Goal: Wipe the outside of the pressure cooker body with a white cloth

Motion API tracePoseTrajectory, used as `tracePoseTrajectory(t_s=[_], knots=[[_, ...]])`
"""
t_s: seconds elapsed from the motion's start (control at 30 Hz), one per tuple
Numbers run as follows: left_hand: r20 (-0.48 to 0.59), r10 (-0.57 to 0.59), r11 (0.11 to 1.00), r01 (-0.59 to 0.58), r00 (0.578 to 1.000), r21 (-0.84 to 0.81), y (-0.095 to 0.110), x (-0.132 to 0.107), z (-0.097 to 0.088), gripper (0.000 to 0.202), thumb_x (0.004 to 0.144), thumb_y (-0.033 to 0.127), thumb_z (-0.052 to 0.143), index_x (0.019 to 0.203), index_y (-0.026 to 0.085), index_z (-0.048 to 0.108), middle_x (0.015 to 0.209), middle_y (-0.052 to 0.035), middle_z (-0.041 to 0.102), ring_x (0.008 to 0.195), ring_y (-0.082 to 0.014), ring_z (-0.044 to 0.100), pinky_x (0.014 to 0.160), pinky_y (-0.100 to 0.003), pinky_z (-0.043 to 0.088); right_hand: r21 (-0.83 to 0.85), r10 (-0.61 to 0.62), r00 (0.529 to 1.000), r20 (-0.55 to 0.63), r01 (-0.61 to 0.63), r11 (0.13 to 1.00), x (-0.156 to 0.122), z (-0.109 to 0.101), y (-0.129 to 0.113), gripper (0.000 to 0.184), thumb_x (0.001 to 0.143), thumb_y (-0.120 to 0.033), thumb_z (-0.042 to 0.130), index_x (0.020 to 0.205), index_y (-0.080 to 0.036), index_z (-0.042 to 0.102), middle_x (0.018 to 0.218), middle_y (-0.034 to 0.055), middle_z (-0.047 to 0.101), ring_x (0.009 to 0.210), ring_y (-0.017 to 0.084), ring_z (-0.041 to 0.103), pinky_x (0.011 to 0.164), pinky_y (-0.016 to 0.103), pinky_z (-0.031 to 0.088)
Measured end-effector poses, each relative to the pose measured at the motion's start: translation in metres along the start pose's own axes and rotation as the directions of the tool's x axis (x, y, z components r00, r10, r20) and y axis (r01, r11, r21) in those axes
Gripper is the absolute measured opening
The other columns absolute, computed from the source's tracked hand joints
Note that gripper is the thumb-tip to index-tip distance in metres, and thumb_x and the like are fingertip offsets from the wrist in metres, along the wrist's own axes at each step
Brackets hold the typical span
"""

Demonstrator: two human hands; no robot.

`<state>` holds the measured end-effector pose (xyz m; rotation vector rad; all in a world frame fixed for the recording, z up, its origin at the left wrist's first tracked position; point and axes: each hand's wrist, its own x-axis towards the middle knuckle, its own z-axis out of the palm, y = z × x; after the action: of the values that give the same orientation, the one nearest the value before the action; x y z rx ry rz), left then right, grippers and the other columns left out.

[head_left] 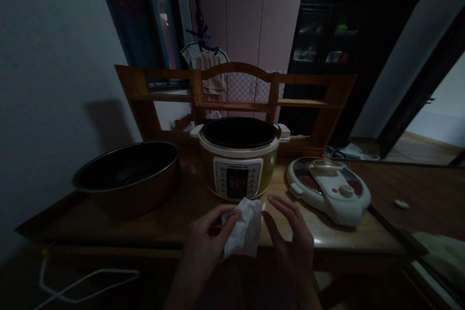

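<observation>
My left hand (209,237) pinches a crumpled white tissue (247,230) near the front edge of the wooden desk (163,232). Just right of the tissue, my right hand (292,232) has its thumb and fingers apart, holding nothing; its fingertips come close to the tissue's edge. Behind both hands stands an electric pressure cooker (238,164) with its lid off and a dark opening on top. To the left sits a round inner pot (134,189) with a dark interior. The cooker's white lid (329,189) lies on the right, its knob and handle facing up.
A wooden shelf frame (236,105) rises along the desk's back edge. On the lower left, a white cable (98,271) hangs below the desk. A small white object (401,204) lies on the brown surface to the right. Farther back are cabinets (245,29).
</observation>
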<state>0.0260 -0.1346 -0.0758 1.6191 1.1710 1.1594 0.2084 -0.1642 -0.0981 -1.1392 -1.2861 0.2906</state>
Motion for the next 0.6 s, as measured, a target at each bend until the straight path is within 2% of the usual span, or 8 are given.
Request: tracePoseTrajectory(t_s=[0.07,0.1,0.2,0.33,0.53,0.6], knots=[[0.0,0.01,1.0,-0.01,1.0,0.004,0.003,0.0,0.001,0.027,0.082,0.043,0.066,0.097,0.023,0.076,0.094,-0.0037,0.076,0.082,-0.0192,0.07,0.07,-0.022,0.053,-0.128,-0.225,0.974,0.03,0.227,0.965,-0.001,0.003,-0.003,0.025,0.092,-0.018,0.063,0.112,-0.03,0.072,0.119,0.0052,0.066,0.112,0.022,0.061,0.096,0.038,0.051],[0.008,0.009,1.0,-0.009,1.0,0.0,0.005,-0.001,0.001,0.027,0.082,0.043,0.066,0.097,0.022,0.075,0.092,-0.0039,0.076,0.08,-0.019,0.069,0.068,-0.022,0.053,-0.157,-0.276,0.96,0.053,0.281,0.947,-0.002,0.004,-0.004,0.027,0.093,-0.015,0.061,0.113,-0.03,0.071,0.119,0.0054,0.065,0.112,0.021,0.06,0.095,0.036,0.051],[0.048,0.007,1.0,-0.005,0.999,-0.027,0.008,-0.002,0.001,0.027,0.082,0.041,0.064,0.096,0.021,0.075,0.089,-0.0044,0.076,0.078,-0.0195,0.069,0.067,-0.023,0.053,-0.205,-0.308,0.948,0.076,0.318,0.926,-0.002,0.008,-0.004,0.028,0.093,-0.012,0.061,0.114,-0.029,0.069,0.12,0.006,0.063,0.112,0.02,0.06,0.092,0.035,0.052],[0.081,0.013,0.999,-0.009,0.997,-0.044,0.008,-0.004,-0.001,0.027,0.084,0.038,0.061,0.1,0.021,0.073,0.097,-0.0053,0.075,0.086,-0.0202,0.068,0.073,-0.024,0.052,-0.222,-0.347,0.932,0.1,0.361,0.906,0.0,0.007,-0.003,0.028,0.092,-0.012,0.063,0.113,-0.029,0.069,0.12,0.006,0.063,0.111,0.021,0.06,0.091,0.036,0.053],[0.128,-0.001,0.998,0.01,0.992,-0.067,0.007,-0.004,0.002,0.028,0.086,0.038,0.06,0.104,0.021,0.071,0.101,-0.0053,0.074,0.089,-0.02,0.067,0.076,-0.025,0.051,-0.313,-0.474,0.868,0.148,0.496,0.81,0.004,-0.001,-0.006,0.032,0.086,-0.007,0.067,0.112,-0.026,0.068,0.116,0.0069,0.067,0.106,0.021,0.062,0.09,0.039,0.051],[0.136,-0.006,0.998,0.016,0.991,-0.068,0.009,-0.005,0.004,0.028,0.086,0.038,0.06,0.105,0.021,0.071,0.101,-0.005,0.074,0.089,-0.0197,0.067,0.075,-0.024,0.05,-0.319,-0.48,0.864,0.152,0.503,0.804,0.004,-0.004,-0.008,0.031,0.085,-0.007,0.068,0.11,-0.025,0.069,0.116,0.0068,0.068,0.105,0.022,0.063,0.091,0.039,0.05]])
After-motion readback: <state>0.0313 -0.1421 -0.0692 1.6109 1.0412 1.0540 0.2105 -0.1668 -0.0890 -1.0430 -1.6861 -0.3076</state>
